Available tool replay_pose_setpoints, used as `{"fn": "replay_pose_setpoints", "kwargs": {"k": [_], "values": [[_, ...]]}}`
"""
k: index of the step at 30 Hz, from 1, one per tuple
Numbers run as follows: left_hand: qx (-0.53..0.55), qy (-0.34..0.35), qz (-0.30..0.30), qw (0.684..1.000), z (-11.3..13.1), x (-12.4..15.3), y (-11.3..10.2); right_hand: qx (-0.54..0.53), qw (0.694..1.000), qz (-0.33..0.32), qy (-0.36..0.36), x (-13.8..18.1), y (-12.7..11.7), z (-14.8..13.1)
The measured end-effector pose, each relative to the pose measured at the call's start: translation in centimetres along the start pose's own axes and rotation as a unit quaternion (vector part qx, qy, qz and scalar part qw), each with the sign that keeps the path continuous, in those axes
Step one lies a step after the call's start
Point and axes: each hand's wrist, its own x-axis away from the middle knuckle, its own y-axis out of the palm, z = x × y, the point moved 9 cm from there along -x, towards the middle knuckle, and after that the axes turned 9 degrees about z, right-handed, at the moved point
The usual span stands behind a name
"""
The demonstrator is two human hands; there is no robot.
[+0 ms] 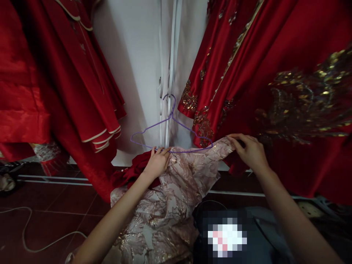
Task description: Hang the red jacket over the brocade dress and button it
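Observation:
A pale pink dress (176,205) with a shiny gold flower pattern hangs down in front of me. Its upper edge lies along the lower bar of a purple hanger (154,126). My left hand (158,163) is closed on the dress's upper edge at that bar, beside dark red cloth (137,168); whether it grips the hanger too I cannot tell. Off to the right, my right hand (251,150) pinches the end of the dress's shoulder piece (224,146) between thumb and fingers, pulled out past the hanger's right end.
Red garments with pale trim (82,80) hang at left, and red gowns with gold sequins (220,73) at right. A white wall (132,44) stands behind. Below run a metal rail (68,181) and a loose cable (30,249) on dark red floor tiles (55,227).

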Motion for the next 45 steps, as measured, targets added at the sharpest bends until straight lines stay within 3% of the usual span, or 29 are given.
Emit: {"fn": "replay_pose_setpoints", "kwargs": {"k": [4, 10, 15, 17, 20, 23, 27, 39, 45], "values": [[0.07, -0.006, -0.006, 0.998, 0.3, -0.2, -0.3, -0.009, 1.0, 0.001, 0.001, -0.8, 0.7, -1.3], [0.234, -0.049, 0.001, 0.971, 2.2, -0.9, 1.1, -0.037, 0.997, 0.06, -0.014, -2.5, 2.5, -6.5], [0.281, -0.075, 0.052, 0.955, 1.5, -0.7, 0.9, -0.049, 0.996, 0.063, 0.036, -2.4, 4.5, -7.0], [0.274, -0.093, 0.103, 0.952, -1.2, 0.2, -0.2, -0.053, 0.996, 0.055, 0.042, -2.4, 4.9, -6.6], [0.179, -0.211, 0.212, 0.937, -8.5, 3.0, -1.8, -0.061, 0.996, 0.052, 0.047, -2.8, 5.0, -5.9], [0.099, -0.282, 0.183, 0.937, -14.4, 5.3, -1.2, -0.069, 0.995, 0.048, 0.051, -3.2, 4.7, -5.7], [0.113, -0.29, 0.139, 0.94, -17.7, 6.0, 0.0, -0.082, 0.994, 0.033, 0.058, -3.5, 4.7, -5.7], [0.204, -0.294, 0.163, 0.919, -19.1, 7.1, 0.3, -0.098, 0.993, 0.023, 0.055, -4.1, 4.9, -5.0], [0.247, -0.232, 0.17, 0.925, -16.4, 2.2, -2.5, -0.126, 0.99, 0.009, 0.061, -3.5, 5.5, -5.4]]}}
